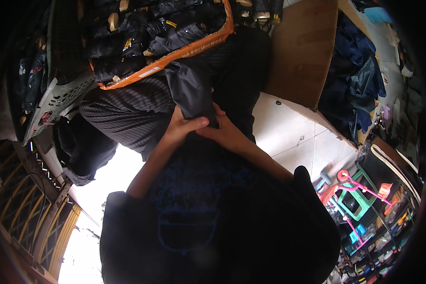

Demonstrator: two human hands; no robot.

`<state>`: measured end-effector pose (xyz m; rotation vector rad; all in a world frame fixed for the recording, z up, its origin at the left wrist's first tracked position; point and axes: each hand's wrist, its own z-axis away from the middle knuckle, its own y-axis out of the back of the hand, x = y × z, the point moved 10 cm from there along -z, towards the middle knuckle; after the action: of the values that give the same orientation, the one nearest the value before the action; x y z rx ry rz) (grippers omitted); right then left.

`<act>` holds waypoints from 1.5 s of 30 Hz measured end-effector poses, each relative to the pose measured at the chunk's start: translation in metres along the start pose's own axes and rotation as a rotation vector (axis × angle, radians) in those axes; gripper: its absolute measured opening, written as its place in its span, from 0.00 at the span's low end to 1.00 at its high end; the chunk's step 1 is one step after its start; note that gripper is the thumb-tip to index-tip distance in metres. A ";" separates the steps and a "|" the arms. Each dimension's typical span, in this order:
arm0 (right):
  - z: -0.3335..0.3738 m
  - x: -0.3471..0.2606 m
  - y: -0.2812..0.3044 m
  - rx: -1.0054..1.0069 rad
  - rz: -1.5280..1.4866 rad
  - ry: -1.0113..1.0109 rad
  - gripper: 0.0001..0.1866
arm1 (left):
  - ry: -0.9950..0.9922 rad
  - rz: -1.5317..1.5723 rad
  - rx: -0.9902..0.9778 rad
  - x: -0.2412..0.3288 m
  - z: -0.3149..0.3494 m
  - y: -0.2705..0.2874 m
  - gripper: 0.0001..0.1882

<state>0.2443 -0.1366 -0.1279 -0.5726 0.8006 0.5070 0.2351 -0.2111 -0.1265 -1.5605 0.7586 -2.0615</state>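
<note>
Between my hands is a black cloth bundle (190, 87), long and smooth, its folded upper end leaning toward the orange-edged box. My left hand (181, 127) wraps its near end from the left, thumb lying across the front. From the other side my right hand (221, 127) closes on the same end, its thumb close to the left one. What the fingers do behind the cloth is hidden. Just beyond, an orange-edged box (175, 53) holds several dark wrapped bundles (175, 38) with pale tan ends, which look like folded umbrellas.
A grey perforated plastic crate (64, 102) with more dark bundles stands at the left. To the right, an open cardboard box (302, 52) sits beside dark blue cloth (357, 71). A pink child's scooter (355, 187) and a green stool (364, 201) are at the lower right.
</note>
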 end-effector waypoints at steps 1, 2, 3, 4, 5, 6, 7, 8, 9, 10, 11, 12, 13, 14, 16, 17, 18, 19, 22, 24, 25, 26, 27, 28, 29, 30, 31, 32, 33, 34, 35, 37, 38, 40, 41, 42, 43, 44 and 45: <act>0.002 0.003 0.002 0.025 0.077 -0.020 0.41 | 0.032 0.028 0.028 -0.005 0.004 0.002 0.35; 0.004 0.004 0.002 0.047 0.154 -0.037 0.41 | 0.062 0.053 0.056 -0.008 0.008 0.005 0.35; 0.005 0.005 0.003 0.070 0.231 -0.053 0.41 | 0.092 0.079 0.084 -0.012 0.013 0.008 0.35; 0.004 0.007 0.000 0.024 0.222 -0.056 0.42 | 0.095 0.080 0.090 -0.015 0.017 0.009 0.35; 0.005 0.012 -0.003 -0.020 0.212 -0.060 0.43 | 0.100 0.083 0.094 -0.021 0.022 0.010 0.35; 0.006 0.015 -0.005 -0.063 0.203 -0.065 0.43 | 0.104 0.086 0.098 -0.025 0.025 0.011 0.35; 0.006 0.017 -0.005 -0.067 0.214 -0.081 0.44 | 0.107 0.073 0.085 -0.027 0.027 0.010 0.34; 0.007 0.020 -0.004 -0.071 0.228 -0.097 0.45 | 0.108 0.060 0.073 -0.029 0.028 0.008 0.34; 0.008 0.023 -0.003 -0.075 0.242 -0.114 0.45 | 0.109 0.048 0.061 -0.031 0.028 0.008 0.34; 0.009 0.025 -0.005 -0.116 0.229 -0.060 0.45 | 0.101 0.023 0.087 -0.035 0.031 0.014 0.34; 0.010 0.029 -0.006 -0.151 0.213 -0.008 0.45 | 0.099 -0.001 0.111 -0.037 0.033 0.021 0.33; 0.012 0.029 -0.007 -0.184 0.203 0.052 0.45 | 0.090 -0.029 0.128 -0.035 0.032 0.024 0.33; 0.014 0.037 -0.003 -0.188 0.098 -0.005 0.42 | 0.041 -0.006 0.148 -0.027 0.029 0.025 0.33; 0.017 0.043 0.000 -0.192 -0.007 -0.064 0.40 | -0.007 0.017 0.170 -0.017 0.025 0.023 0.34; 0.019 0.048 0.003 -0.150 -0.246 -0.110 0.37 | -0.088 0.047 0.207 0.003 0.017 0.021 0.35; 0.015 0.044 0.002 -0.104 -0.380 -0.092 0.37 | -0.122 0.050 0.220 0.012 0.013 0.021 0.35; 0.010 0.041 0.001 -0.058 -0.513 -0.074 0.37 | -0.156 0.054 0.233 0.022 0.009 0.021 0.34; 0.003 0.042 -0.001 -0.025 -0.658 -0.106 0.38 | -0.192 0.055 0.227 0.030 0.004 0.019 0.35; -0.024 0.035 -0.013 0.049 -1.017 -0.140 0.40 | -0.322 0.085 0.227 0.060 -0.005 0.012 0.35; -0.035 0.014 -0.014 0.112 -1.153 -0.058 0.40 | -0.320 -0.011 0.174 0.071 -0.009 0.003 0.37; -0.038 0.002 -0.016 0.029 -1.146 0.043 0.38 | -0.318 -0.060 0.147 0.075 -0.010 -0.002 0.37; -0.038 -0.007 -0.019 -0.057 -1.132 0.134 0.37 | -0.353 -0.056 0.145 0.079 -0.008 -0.005 0.38; -0.036 -0.017 -0.022 -0.143 -1.115 0.226 0.36 | -0.388 -0.053 0.143 0.083 -0.005 -0.010 0.39; -0.035 -0.020 -0.023 -0.147 -1.099 0.258 0.34 | -0.422 -0.049 0.140 0.086 -0.003 -0.015 0.40; -0.033 -0.021 -0.023 -0.145 -1.085 0.291 0.34 | -0.457 -0.117 0.164 0.086 0.000 -0.015 0.39; -0.032 -0.021 -0.024 -0.143 -1.071 0.324 0.33 | -0.444 -0.134 0.165 0.083 0.000 -0.013 0.38; -0.030 -0.022 -0.025 -0.141 -1.056 0.357 0.34 | -0.430 -0.152 0.166 0.080 0.000 -0.012 0.36; -0.028 -0.023 -0.026 -0.141 -1.042 0.385 0.34 | -0.417 -0.170 0.172 0.076 0.000 -0.010 0.35; -0.026 -0.025 -0.027 -0.141 -1.028 0.412 0.35 | -0.417 -0.148 0.160 0.072 0.000 -0.007 0.34; -0.027 -0.024 -0.028 -0.150 -1.088 0.382 0.36 | -0.416 -0.125 0.148 0.066 0.000 -0.003 0.33; -0.027 -0.024 -0.029 -0.158 -1.149 0.351 0.36 | -0.415 -0.102 0.137 0.062 0.000 -0.001 0.32; -0.031 -0.022 -0.035 -0.192 -1.415 0.162 0.36 | -0.409 -0.119 0.122 0.060 0.004 -0.004 0.30; -0.033 -0.020 -0.038 -0.184 -1.516 0.084 0.34 | -0.406 -0.127 0.111 0.058 0.005 -0.005 0.29; -0.037 -0.016 -0.040 -0.102 -1.540 0.031 0.29 | -0.466 -0.381 0.068 0.062 0.007 -0.007 0.28; -0.038 -0.016 -0.038 -0.043 -1.485 0.045 0.27 | -0.493 -0.510 0.047 0.064 0.008 -0.011 0.27; -0.040 -0.016 -0.036 0.014 -1.417 0.060 0.26 | -0.433 -0.457 0.108 0.061 0.008 -0.004 0.27; -0.042 -0.018 -0.032 0.072 -1.342 0.081 0.25 | -0.373 -0.403 0.170 0.060 0.011 -0.001 0.27; -0.045 -0.022 -0.028 0.102 -1.261 0.107 0.25 | -0.314 -0.349 0.230 0.057 0.013 0.004 0.26; -0.049 -0.028 -0.024 0.119 -1.169 0.141 0.26 | -0.364 -0.382 0.209 0.064 0.012 0.003 0.28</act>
<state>0.2173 -0.1916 -0.1263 -0.8563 0.5005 -0.6545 0.2294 -0.2563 -0.0796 -1.9923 0.1145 -1.9353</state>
